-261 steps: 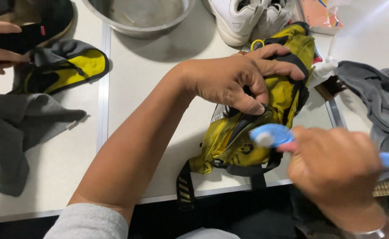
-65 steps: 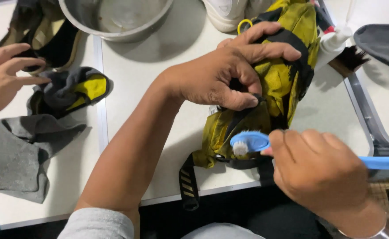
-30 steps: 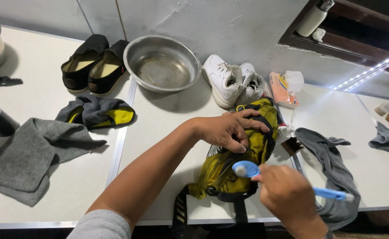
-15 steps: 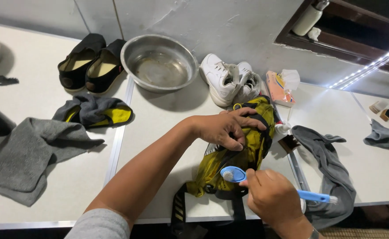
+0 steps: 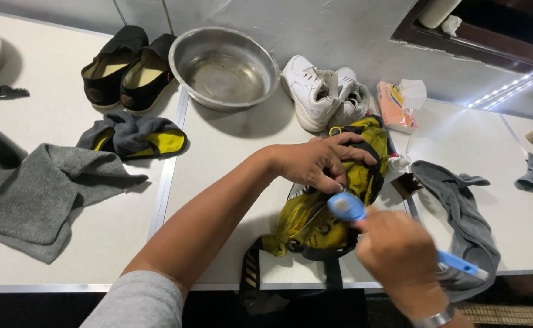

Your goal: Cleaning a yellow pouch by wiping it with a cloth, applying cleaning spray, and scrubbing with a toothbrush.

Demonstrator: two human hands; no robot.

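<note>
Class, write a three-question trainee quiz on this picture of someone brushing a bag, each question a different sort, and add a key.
1. True or false: the left hand rests on the yellow bag.
2. What does the right hand hold? A) blue brush B) grey cloth C) white shoe
3. Fill in: the metal bowl sits between the black shoes and the ____ shoes.

Key: 1 true; 2 A; 3 white.
</note>
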